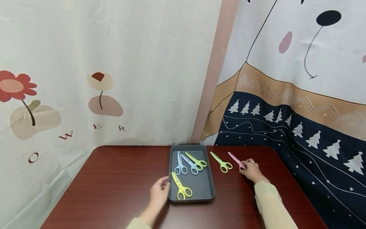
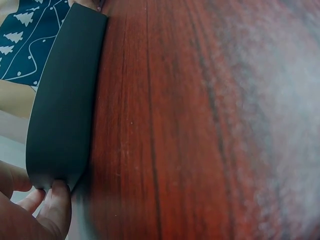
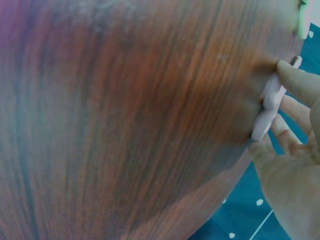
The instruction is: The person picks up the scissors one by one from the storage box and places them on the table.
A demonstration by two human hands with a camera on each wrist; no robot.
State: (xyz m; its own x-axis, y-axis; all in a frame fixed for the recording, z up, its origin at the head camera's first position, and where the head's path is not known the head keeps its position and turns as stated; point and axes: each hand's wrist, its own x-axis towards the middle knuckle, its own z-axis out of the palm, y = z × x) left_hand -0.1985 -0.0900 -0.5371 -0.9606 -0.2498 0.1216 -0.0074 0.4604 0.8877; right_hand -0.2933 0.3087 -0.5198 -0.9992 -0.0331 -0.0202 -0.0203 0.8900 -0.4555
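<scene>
A dark grey tray (image 1: 197, 190) stands on the table with several scissors inside. Two light blue scissors (image 1: 179, 165) and a green pair (image 1: 197, 161) lie in its far half; yellow scissors (image 1: 179, 185) are nearer. My left hand (image 1: 158, 192) touches the tray's left side near the front corner; in the left wrist view its fingertips (image 2: 60, 192) rest against the tray's outer wall (image 2: 65, 100). To the right, my right hand (image 1: 251, 171) pinches pink scissors (image 1: 235, 159) by the handles, which lie at the tabletop. The handles (image 3: 270, 102) show between thumb and fingers in the right wrist view.
Green scissors (image 1: 219, 161) lie on the table between the tray and the pink scissors. The reddish-brown table (image 1: 123, 178) ends at a pale printed curtain (image 1: 148, 79) behind and a dark blue tree-patterned cloth (image 1: 303, 165) at the right.
</scene>
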